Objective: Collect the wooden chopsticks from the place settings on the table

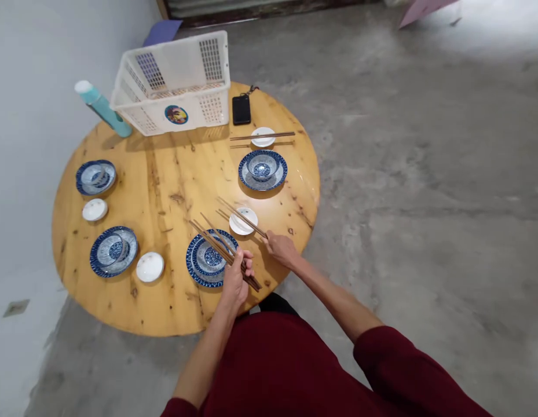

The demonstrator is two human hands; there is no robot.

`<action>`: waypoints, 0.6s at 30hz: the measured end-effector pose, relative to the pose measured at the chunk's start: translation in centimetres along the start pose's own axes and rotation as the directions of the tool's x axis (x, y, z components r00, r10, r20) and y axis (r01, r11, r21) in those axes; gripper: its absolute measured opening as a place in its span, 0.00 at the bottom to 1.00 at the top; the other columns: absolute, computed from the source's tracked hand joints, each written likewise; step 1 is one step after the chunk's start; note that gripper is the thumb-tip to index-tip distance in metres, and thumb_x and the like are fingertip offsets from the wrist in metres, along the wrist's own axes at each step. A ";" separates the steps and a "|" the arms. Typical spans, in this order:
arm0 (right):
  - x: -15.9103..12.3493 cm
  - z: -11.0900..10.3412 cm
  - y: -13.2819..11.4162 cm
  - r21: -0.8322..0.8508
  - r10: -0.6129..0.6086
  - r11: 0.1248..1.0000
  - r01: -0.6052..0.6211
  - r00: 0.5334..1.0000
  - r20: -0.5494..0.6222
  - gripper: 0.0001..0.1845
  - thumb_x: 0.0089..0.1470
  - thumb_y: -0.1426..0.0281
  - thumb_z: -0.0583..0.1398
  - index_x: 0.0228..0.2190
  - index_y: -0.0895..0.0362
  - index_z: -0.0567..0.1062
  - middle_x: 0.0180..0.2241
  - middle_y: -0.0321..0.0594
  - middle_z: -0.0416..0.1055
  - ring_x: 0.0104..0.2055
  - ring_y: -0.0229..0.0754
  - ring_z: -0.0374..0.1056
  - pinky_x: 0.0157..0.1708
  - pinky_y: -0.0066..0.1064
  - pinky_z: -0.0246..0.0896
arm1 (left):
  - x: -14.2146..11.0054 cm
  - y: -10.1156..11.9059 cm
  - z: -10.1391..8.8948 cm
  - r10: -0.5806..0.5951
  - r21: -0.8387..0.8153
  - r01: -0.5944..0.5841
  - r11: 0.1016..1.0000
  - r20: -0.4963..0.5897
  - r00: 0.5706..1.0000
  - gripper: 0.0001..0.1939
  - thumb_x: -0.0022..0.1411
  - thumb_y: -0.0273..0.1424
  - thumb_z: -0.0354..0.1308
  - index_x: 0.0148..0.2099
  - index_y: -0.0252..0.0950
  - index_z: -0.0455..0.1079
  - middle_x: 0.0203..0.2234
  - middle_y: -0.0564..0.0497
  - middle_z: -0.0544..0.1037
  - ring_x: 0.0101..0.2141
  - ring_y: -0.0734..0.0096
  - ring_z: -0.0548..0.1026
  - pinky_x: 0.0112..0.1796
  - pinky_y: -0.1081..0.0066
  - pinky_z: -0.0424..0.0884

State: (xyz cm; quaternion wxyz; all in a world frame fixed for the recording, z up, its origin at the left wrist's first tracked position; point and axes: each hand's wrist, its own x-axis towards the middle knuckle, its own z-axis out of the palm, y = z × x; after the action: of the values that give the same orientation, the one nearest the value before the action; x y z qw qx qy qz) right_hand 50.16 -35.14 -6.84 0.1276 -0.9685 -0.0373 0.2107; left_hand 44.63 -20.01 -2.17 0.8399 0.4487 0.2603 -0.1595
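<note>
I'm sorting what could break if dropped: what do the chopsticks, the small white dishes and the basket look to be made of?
The chopsticks in the left hand look like dark, matte wood or bamboo, thin and brown. The small white dish near the right hand is glossy, probably glazed ceramic. The basket looks like white moulded plastic with perforated walls.

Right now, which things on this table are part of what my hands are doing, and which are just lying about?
In use: left hand holding chopstick bundle; right hand at chopstick pair on small white dish; nearest blue bowl.
Lying about: white basket, phone, teal bottle.
</note>
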 end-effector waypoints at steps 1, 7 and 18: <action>-0.8 0.1 -0.1 0.055 -0.012 0.998 0.013 1.000 -0.021 0.18 0.69 0.63 0.45 0.44 0.60 0.68 0.37 0.50 0.76 0.40 0.47 0.73 0.36 0.30 0.57 | 0.4 0.0 0.1 0.019 -0.010 -0.020 1.000 -0.010 1.000 0.25 0.48 0.49 0.69 0.32 0.32 0.70 0.18 0.59 0.64 0.16 0.87 0.56 0.19 0.80 0.55; -6.4 0.7 -2.1 0.231 -0.140 0.954 0.191 0.966 -0.219 0.18 0.68 0.65 0.44 0.37 0.57 0.70 0.30 0.42 0.75 0.33 0.41 0.72 0.30 0.27 0.54 | 1.5 0.0 1.7 0.130 -0.015 -0.130 0.991 0.037 0.991 0.29 0.49 0.53 0.66 0.39 0.31 0.74 0.18 0.60 0.62 0.15 0.89 0.52 0.16 0.81 0.48; -9.9 1.3 -3.6 0.042 -0.009 0.999 0.025 0.937 -0.349 0.16 0.68 0.66 0.45 0.37 0.59 0.69 0.26 0.44 0.75 0.24 0.40 0.70 0.22 0.30 0.42 | 0.6 -0.1 3.6 0.083 0.060 -0.096 0.994 0.196 0.977 0.27 0.42 0.50 0.71 0.33 0.30 0.75 0.17 0.60 0.60 0.16 0.89 0.52 0.16 0.80 0.46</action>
State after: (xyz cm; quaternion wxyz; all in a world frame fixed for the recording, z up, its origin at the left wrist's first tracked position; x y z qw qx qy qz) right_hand 40.56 -32.58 -3.09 0.1561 -0.9869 -0.0178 0.0356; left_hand 46.16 -23.07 -0.93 0.8514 0.4713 0.1514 -0.1734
